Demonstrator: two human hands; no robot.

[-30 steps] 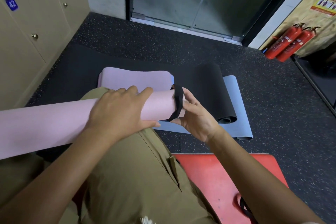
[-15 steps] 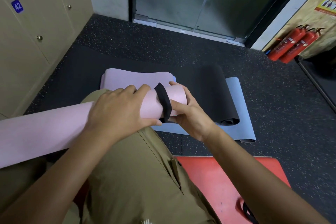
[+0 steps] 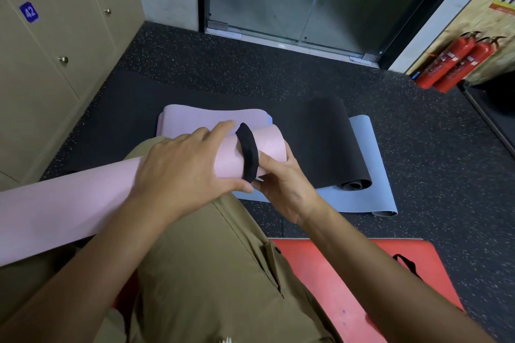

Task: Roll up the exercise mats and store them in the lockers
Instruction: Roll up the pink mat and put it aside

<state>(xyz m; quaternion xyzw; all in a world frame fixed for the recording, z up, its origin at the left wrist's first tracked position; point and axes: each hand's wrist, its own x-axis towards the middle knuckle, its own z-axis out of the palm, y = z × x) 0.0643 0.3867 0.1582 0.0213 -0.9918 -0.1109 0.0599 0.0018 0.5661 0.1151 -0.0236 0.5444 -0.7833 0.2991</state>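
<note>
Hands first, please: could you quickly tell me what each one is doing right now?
Left hand: grips the rolled pink mat.
Right hand: holds the mat's end, thumb on the black strap around it.

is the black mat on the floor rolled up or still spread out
Partly rolled. The black foam mat lies mostly flat over the pale blue mat, with only its near end curled into a small roll.
</note>
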